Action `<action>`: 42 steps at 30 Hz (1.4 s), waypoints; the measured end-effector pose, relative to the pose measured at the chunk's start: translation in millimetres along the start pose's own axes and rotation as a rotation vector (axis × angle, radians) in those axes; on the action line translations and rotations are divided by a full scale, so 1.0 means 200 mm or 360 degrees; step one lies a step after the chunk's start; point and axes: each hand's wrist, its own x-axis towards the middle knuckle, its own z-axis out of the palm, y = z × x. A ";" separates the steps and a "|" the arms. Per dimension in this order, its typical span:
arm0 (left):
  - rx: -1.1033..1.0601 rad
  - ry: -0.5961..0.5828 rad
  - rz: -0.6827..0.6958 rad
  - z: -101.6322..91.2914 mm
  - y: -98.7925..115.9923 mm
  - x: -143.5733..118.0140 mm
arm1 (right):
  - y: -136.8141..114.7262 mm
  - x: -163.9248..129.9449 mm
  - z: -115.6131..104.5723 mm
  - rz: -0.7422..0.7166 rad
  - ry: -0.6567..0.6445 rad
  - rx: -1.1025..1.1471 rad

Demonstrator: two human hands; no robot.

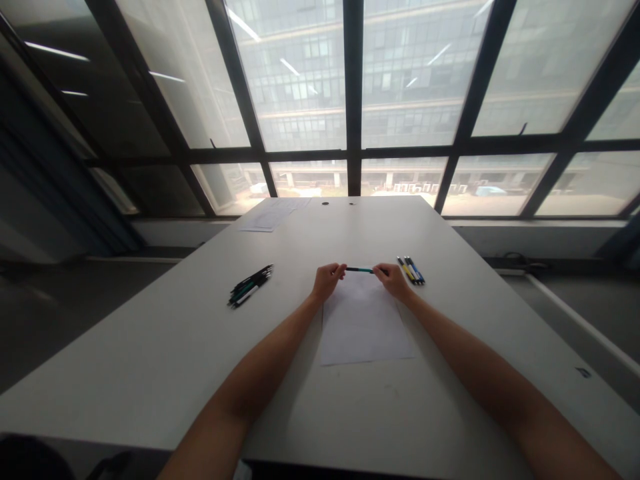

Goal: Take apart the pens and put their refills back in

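Head view shows one pen (360, 270) held level above one paper sheet (363, 323) on the desk (150, 360). Left hand (327, 280) and right hand (394, 280) each pinch one end with closed fingers. Three pens (411, 270) lie right, a bundle (250, 285) left.

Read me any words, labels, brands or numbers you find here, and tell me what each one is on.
No text here can be read.
Far sheet of paper: faint marks, too blurred to read.
Small dark mark on the table: too small to make out.
Pen held between left hand and right hand: no readable print.
Near sheet: looks blank.
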 end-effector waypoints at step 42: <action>0.0114 0.0087 0.0237 0.00 0.02 0.01 | -0.05 -0.02 0.02 -0.0190 -0.0080 -0.0446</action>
